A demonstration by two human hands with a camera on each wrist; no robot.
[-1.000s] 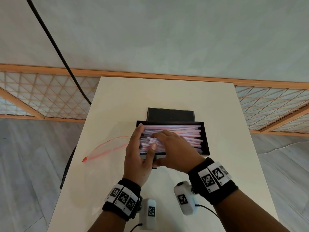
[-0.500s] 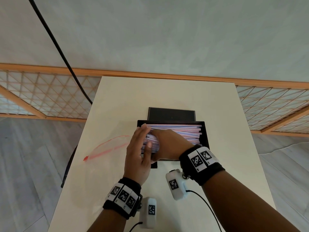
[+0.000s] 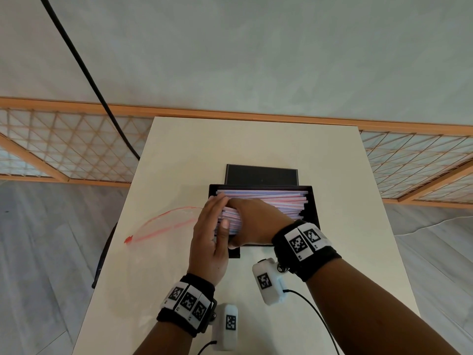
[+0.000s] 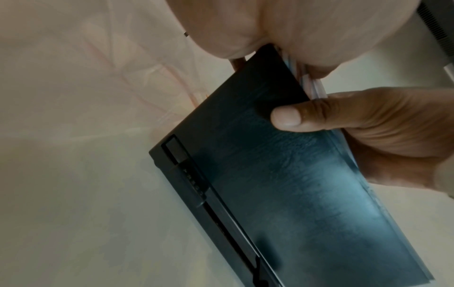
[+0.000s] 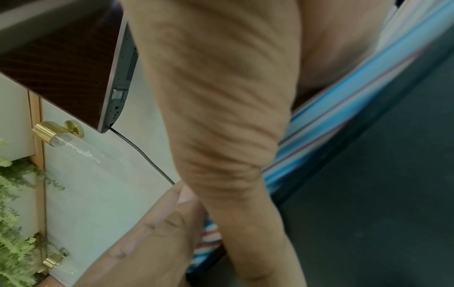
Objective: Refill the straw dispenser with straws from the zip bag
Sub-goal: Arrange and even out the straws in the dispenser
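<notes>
The black straw dispenser [image 3: 311, 213] stands mid-table with its lid [image 3: 261, 175] folded back, packed with pink and blue striped straws [image 3: 281, 201]. My left hand [image 3: 217, 216] lies with straight fingers flat against the straws' left ends. My right hand [image 3: 253, 221] curls over the left part of the bundle. In the left wrist view its thumb [image 4: 290, 118] presses the dispenser's front wall [image 4: 294, 194], with straw ends [image 4: 312, 83] above. The right fingertips are hidden. The empty clear zip bag [image 3: 163, 224] with a red seal lies flat to the left.
The cream table [image 3: 256, 139] is narrow, with floor on both sides. A wooden lattice rail [image 3: 64, 149] runs behind it, and a black cable [image 3: 84, 65] hangs at the back left. The right wrist view shows a wall-mounted screen [image 5: 73, 58] and greenery [image 5: 14, 213].
My right hand slid left across the straws and curled over their left part. The left hand went from gripping the dispenser's corner to lying flat against the straw ends.
</notes>
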